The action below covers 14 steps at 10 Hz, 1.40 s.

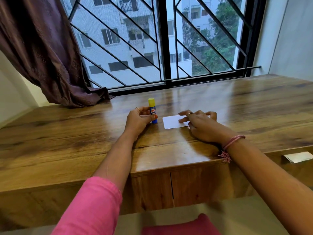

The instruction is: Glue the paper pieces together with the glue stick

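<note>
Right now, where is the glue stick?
The glue stick stands upright on the wooden table, held in the left hand, just left of the white paper under the right hand.

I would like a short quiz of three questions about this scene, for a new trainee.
1. True or false: the yellow cap is on the glue stick.
2. Which hand rests on the white paper? A) left hand B) right hand
3. Fill in: the glue stick stands ____ on the wooden table.

Key: 1 true; 2 B; 3 upright.
</note>
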Each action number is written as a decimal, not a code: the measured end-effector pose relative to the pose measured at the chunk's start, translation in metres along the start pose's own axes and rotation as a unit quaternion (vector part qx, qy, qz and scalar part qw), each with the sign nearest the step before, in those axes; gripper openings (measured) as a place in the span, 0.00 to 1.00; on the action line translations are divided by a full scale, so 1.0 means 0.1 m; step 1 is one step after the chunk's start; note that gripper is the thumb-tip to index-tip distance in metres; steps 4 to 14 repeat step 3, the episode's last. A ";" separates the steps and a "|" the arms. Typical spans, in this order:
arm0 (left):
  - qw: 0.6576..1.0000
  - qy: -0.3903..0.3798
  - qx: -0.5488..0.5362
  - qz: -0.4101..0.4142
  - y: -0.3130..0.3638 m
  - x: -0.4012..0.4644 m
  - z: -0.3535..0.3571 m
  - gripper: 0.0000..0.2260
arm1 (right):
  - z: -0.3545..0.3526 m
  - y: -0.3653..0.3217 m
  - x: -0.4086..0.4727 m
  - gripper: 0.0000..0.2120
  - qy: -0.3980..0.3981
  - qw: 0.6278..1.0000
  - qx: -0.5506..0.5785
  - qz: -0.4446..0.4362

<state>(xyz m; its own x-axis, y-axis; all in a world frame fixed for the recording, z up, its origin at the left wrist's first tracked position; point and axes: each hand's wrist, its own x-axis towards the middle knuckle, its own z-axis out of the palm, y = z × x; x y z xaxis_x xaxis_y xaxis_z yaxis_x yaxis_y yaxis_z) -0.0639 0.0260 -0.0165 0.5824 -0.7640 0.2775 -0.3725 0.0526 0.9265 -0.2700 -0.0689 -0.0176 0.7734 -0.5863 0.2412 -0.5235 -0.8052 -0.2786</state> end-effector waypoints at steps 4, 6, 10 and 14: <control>0.999 0.023 0.004 -0.028 0.02 0.00 -0.11 0.34 | -0.04 0.07 0.01 0.29 0.178 0.979 0.077 0.067; 0.999 0.023 0.004 -0.028 0.02 0.00 -0.11 0.34 | -0.04 0.07 0.01 0.29 0.178 0.979 0.077 0.067; 0.999 0.023 0.004 -0.028 0.02 0.00 -0.11 0.34 | -0.04 0.07 0.01 0.29 0.178 0.979 0.077 0.067; 0.999 0.023 0.004 -0.028 0.02 0.00 -0.11 0.34 | -0.04 0.07 0.01 0.29 0.178 0.979 0.077 0.067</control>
